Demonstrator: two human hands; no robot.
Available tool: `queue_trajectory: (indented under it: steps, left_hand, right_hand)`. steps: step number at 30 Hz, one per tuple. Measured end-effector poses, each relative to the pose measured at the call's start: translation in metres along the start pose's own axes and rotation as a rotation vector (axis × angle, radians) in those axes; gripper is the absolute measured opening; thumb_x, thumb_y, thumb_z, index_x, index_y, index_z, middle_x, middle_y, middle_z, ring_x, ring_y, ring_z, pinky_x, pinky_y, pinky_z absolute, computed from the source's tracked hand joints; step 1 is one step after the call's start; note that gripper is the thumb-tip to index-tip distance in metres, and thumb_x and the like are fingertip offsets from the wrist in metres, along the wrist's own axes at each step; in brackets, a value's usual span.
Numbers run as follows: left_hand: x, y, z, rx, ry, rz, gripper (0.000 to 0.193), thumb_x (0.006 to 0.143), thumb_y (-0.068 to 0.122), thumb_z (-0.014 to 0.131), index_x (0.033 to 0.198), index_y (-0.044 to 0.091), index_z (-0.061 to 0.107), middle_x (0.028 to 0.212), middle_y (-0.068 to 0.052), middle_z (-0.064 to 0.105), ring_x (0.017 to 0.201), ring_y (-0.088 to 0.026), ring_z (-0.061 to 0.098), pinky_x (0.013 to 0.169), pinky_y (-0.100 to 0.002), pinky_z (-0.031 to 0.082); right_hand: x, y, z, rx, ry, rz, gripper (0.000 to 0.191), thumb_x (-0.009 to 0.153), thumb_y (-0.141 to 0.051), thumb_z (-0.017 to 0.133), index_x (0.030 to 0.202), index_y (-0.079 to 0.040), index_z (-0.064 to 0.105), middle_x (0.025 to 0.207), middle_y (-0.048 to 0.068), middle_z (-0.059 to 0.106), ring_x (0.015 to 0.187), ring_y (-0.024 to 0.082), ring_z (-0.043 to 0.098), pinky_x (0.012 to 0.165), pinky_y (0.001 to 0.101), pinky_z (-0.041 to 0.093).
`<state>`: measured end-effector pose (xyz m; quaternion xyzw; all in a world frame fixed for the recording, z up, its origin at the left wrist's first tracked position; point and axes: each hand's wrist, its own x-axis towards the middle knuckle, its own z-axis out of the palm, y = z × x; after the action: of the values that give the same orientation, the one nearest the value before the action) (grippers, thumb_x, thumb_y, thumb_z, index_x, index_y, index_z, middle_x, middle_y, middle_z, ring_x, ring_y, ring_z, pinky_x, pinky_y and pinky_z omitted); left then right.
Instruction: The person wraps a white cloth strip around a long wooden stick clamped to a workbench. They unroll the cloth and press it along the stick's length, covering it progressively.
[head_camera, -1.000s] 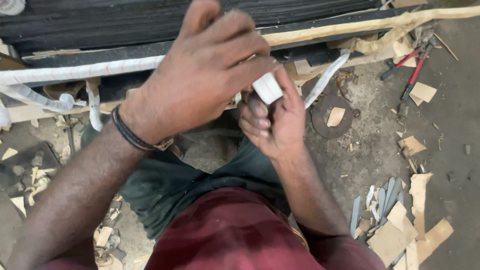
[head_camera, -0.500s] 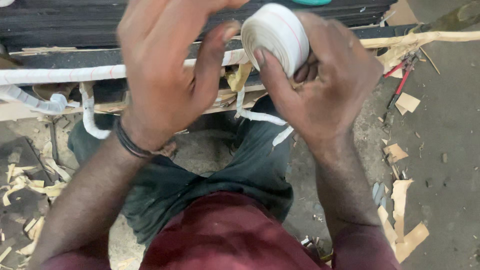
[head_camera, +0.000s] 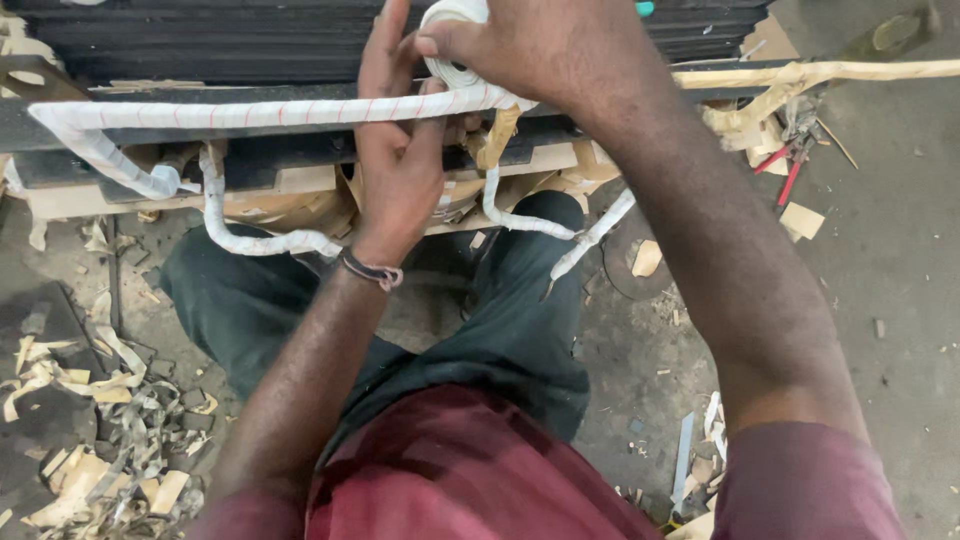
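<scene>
Scrap-strewn floor (head_camera: 880, 280) surrounds; at 12 o'clock, the right hand (head_camera: 540, 45) grips a white tape roll (head_camera: 455, 40), left hand (head_camera: 400, 150) clasping the tape-wrapped bar (head_camera: 250, 113).

Tape roll (head_camera: 452, 40) sits up at the far edge in the right hand (head_camera: 540, 50), right on the wrapped bar (head_camera: 260, 112) running off left, left hand (head_camera: 400, 170) just nearer, scraps (head_camera: 90, 450) near left, pliers (head_camera: 785, 165) far right.
</scene>
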<state>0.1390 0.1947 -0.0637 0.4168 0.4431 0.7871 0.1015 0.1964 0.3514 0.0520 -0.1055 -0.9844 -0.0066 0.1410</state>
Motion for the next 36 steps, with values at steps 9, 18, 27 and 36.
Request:
queue_trajectory:
  steps: [9, 18, 27, 36]
  left_hand:
    - [0.008, -0.019, -0.014, 0.051, -0.187, -0.068, 0.049, 0.114, 0.001, 0.063, 0.157, 0.01, 0.04, 0.153, -0.009, 0.051, 0.138, -0.015, 0.053, 0.115, -0.032, 0.05]
    - [0.001, -0.02, -0.02, 0.062, -0.259, -0.009, 0.027, 0.111, 0.011, 0.069, 0.135, 0.003, 0.059, 0.135, -0.007, 0.061, 0.125, -0.014, 0.06, 0.108, -0.029, 0.052]
    - [-0.011, -0.014, -0.018, 0.074, -0.179, 0.054, 0.025, 0.115, 0.011, 0.062, 0.138, 0.0, 0.058, 0.135, -0.009, 0.064, 0.121, -0.015, 0.065, 0.104, -0.03, 0.055]
    - [-0.009, -0.009, -0.025, 0.11, -0.153, 0.07, 0.033, 0.111, 0.017, 0.063, 0.14, 0.002, 0.056, 0.135, -0.013, 0.069, 0.119, -0.02, 0.072, 0.103, -0.033, 0.058]
  right_hand:
    - [-0.031, -0.011, -0.034, 0.285, 0.27, -0.235, 0.024, 0.11, -0.025, 0.073, 0.108, -0.001, 0.071, 0.093, 0.01, 0.074, 0.08, 0.02, 0.072, 0.068, 0.0322, 0.057]
    - [-0.132, -0.069, 0.057, 1.14, 0.378, 0.54, 0.03, 0.107, -0.021, 0.068, 0.118, 0.007, 0.068, 0.096, 0.011, 0.077, 0.078, 0.012, 0.073, 0.067, 0.0224, 0.058]
    - [-0.119, -0.092, 0.07, 1.324, 0.405, 0.692, 0.033, 0.104, -0.027, 0.067, 0.103, 0.005, 0.075, 0.08, 0.008, 0.073, 0.067, 0.012, 0.072, 0.059, 0.0236, 0.059]
    - [-0.12, -0.073, -0.002, 0.544, 0.358, 0.416, 0.023, 0.1, -0.006, 0.079, 0.122, -0.002, 0.076, 0.099, 0.007, 0.077, 0.086, 0.008, 0.071, 0.073, 0.022, 0.059]
